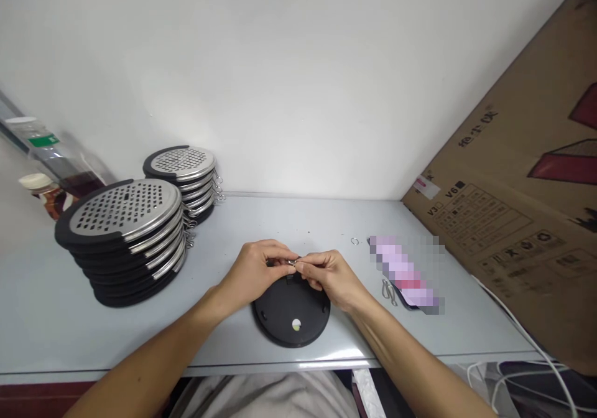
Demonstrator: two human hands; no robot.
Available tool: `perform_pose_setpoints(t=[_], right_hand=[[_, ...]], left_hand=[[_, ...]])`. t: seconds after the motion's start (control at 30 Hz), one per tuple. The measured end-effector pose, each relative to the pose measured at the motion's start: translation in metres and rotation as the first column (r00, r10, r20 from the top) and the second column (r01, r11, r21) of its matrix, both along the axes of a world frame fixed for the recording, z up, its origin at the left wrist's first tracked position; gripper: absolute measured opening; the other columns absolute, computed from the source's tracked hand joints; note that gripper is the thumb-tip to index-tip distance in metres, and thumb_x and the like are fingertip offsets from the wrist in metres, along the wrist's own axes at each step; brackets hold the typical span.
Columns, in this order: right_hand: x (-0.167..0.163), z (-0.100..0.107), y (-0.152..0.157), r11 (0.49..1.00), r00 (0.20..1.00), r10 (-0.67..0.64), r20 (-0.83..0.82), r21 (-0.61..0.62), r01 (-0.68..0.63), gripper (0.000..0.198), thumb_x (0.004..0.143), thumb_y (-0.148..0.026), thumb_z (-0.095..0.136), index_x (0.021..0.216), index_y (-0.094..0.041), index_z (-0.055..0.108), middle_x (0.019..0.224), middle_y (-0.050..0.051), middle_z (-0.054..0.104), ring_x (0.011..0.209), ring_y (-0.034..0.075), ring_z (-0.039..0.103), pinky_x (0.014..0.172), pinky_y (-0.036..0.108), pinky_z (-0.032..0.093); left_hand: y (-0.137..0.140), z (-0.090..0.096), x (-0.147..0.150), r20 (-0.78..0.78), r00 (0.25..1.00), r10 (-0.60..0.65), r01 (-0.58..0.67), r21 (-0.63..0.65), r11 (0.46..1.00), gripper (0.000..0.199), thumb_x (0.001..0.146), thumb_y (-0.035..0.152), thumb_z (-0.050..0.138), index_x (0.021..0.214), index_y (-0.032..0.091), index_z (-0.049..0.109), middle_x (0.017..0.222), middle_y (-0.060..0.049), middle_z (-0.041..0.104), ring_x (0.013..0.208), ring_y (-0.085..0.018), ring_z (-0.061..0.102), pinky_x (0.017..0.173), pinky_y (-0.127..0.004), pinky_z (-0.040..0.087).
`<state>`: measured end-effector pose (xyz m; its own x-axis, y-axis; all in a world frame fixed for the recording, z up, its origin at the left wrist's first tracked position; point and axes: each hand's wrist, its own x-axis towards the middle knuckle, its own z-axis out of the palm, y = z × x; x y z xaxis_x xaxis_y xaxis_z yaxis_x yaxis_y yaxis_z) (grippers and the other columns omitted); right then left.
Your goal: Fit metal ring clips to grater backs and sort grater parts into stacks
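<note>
A round black disc (291, 318) lies on the table in front of me, with a round white sticker near its front rim. At its far edge, both my hands meet around a small shiny metal piece (292, 262); whether it is a ring or a clip I cannot tell. My left hand (254, 272) pinches it from the left between thumb and fingers. From the right, my right hand (329, 275) is also closed on it with thumb and index finger. My fingers cover the disc's far edge.
Two stacks of perforated metal-and-black discs, a near stack (124, 237) and a far stack (184, 175), stand left, beside bottles (65, 163). At right are a loose metal ring (355, 241), metal clips (388, 292), a blurred phone-like object (403, 272) and a large cardboard box (522, 219).
</note>
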<state>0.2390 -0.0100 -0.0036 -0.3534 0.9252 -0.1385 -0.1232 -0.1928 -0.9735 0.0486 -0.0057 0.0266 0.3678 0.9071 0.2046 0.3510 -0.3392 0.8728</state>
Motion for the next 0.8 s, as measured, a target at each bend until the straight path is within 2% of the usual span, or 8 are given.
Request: perform_pose_setpoints(t=[0.23, 0.3, 0.43, 0.57, 0.67, 0.73, 0.8], right_hand=[[-0.001, 0.001, 0.001, 0.998, 0.998, 0.03, -0.057, -0.047, -0.032, 0.023, 0.071, -0.034, 0.08, 0.069, -0.012, 0.074, 0.058, -0.002, 0.05, 0.047, 0.004, 0.031, 0.047, 0.026, 0.015], [0.0, 0.003, 0.0, 0.999, 0.997, 0.025, -0.067, -0.034, -0.027, 0.023, 0.072, -0.034, 0.079, 0.07, -0.013, 0.074, 0.058, -0.002, 0.05, 0.048, 0.005, 0.032, 0.047, 0.026, 0.015], [0.001, 0.004, -0.001, 1.0, 0.998, -0.014, -0.056, 0.002, 0.014, 0.023, 0.074, -0.036, 0.078, 0.072, -0.013, 0.076, 0.059, -0.002, 0.05, 0.049, 0.005, 0.033, 0.047, 0.026, 0.016], [-0.001, 0.004, -0.001, 1.0, 0.997, -0.024, -0.067, -0.015, 0.023, 0.024, 0.074, -0.037, 0.079, 0.078, -0.014, 0.077, 0.059, -0.002, 0.051, 0.049, 0.005, 0.035, 0.046, 0.025, 0.02], [0.0, 0.004, 0.0, 1.0, 0.997, -0.031, -0.073, 0.001, 0.031, 0.024, 0.075, -0.038, 0.078, 0.081, -0.014, 0.077, 0.06, -0.002, 0.052, 0.049, 0.006, 0.037, 0.047, 0.024, 0.022], [0.002, 0.005, 0.002, 0.998, 0.997, -0.049, -0.063, 0.027, 0.051, 0.024, 0.076, -0.037, 0.077, 0.083, -0.015, 0.077, 0.059, -0.002, 0.051, 0.049, 0.006, 0.038, 0.046, 0.024, 0.024], [0.004, 0.006, 0.003, 0.995, 0.996, -0.076, -0.035, 0.063, 0.079, 0.024, 0.075, -0.037, 0.078, 0.083, -0.015, 0.077, 0.059, -0.003, 0.052, 0.049, 0.006, 0.039, 0.046, 0.023, 0.026]], left_hand=[[0.008, 0.0, -0.005, 0.095, 0.994, -0.051, 0.071, -0.222, 0.972, 0.017, 0.074, 0.021, 0.077, 0.091, 0.019, 0.078, 0.093, -0.004, 0.075, 0.084, -0.018, 0.069, 0.074, -0.025, 0.054], [0.008, 0.0, -0.006, 0.103, 0.994, -0.039, 0.057, -0.174, 0.983, 0.016, 0.075, 0.023, 0.076, 0.091, 0.019, 0.078, 0.093, -0.004, 0.074, 0.084, -0.018, 0.068, 0.075, -0.026, 0.054], [0.007, 0.0, -0.009, 0.083, 0.996, 0.039, -0.04, 0.017, 0.999, 0.016, 0.076, 0.024, 0.077, 0.091, 0.02, 0.078, 0.096, -0.004, 0.074, 0.087, -0.018, 0.067, 0.08, -0.026, 0.053], [0.011, 0.003, -0.018, 0.068, 0.998, -0.01, 0.011, -0.006, 1.0, 0.016, 0.076, 0.025, 0.077, 0.091, 0.019, 0.077, 0.092, -0.004, 0.072, 0.081, -0.016, 0.066, 0.077, -0.027, 0.054], [0.014, 0.005, -0.021, 0.066, 0.997, -0.047, 0.048, -0.017, 0.999, 0.026, 0.075, 0.025, 0.078, 0.1, 0.021, 0.075, 0.102, -0.005, 0.07, 0.087, -0.017, 0.066, 0.081, -0.028, 0.054], [0.015, 0.005, -0.02, 0.06, 0.998, -0.028, 0.027, 0.019, 0.999, 0.035, 0.073, 0.026, 0.079, 0.107, 0.024, 0.073, 0.112, -0.005, 0.067, 0.098, -0.018, 0.064, 0.086, -0.028, 0.053], [0.014, 0.004, -0.017, 0.054, 0.998, 0.031, -0.033, 0.044, 0.998, 0.03, 0.077, 0.029, 0.076, 0.106, 0.024, 0.073, 0.11, -0.004, 0.069, 0.099, -0.019, 0.064, 0.085, -0.028, 0.052]])
